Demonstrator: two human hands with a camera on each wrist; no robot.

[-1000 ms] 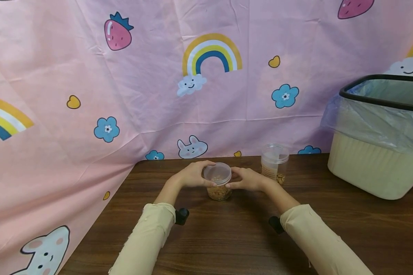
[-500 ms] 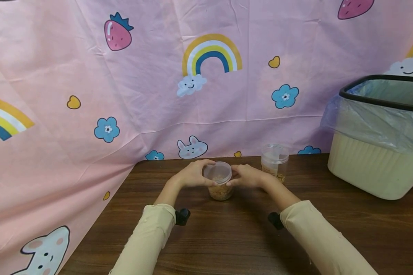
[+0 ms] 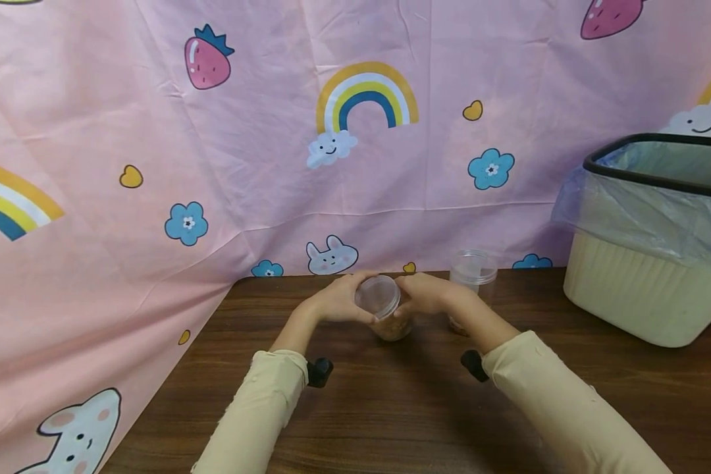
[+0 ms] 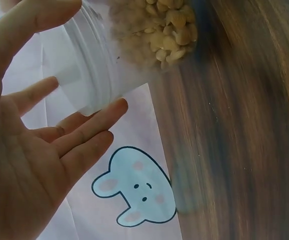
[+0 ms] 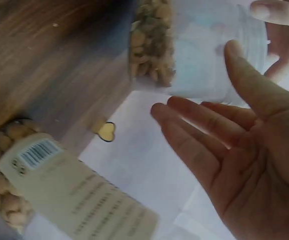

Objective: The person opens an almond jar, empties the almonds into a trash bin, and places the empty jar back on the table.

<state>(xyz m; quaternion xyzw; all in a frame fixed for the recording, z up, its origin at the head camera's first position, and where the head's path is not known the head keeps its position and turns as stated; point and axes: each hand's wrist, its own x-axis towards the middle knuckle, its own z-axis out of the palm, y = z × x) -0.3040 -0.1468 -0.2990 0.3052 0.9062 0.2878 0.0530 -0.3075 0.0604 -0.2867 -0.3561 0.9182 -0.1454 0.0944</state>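
A clear plastic jar (image 3: pixel 394 328) with a translucent screw lid (image 3: pixel 378 296) is between my two hands, leaning with its top to the left. Small tan nut-like pieces (image 5: pixel 152 47) fill its lower part. My left hand (image 3: pixel 339 299) grips the lid from the left, thumb on one side and fingers on the other, as the left wrist view shows. From the right, my right hand (image 3: pixel 429 294) holds the jar's upper part, its thumb near the lid's edge. Whether the base touches the table cannot be seen clearly.
Just behind my right hand stands a second clear jar (image 3: pixel 473 268), with a label (image 5: pixel 79 187) and similar pieces inside. A cream bin (image 3: pixel 646 289) with a plastic liner and black rim is at the right. A printed pink cloth (image 3: pixel 391 191) hangs behind the dark wooden table (image 3: pixel 379 421).
The jar has gone from nearly upright to tilted, its base swinging to the right. My right hand has shifted slightly up and left, covering more of the second jar. Both hands keep hold.
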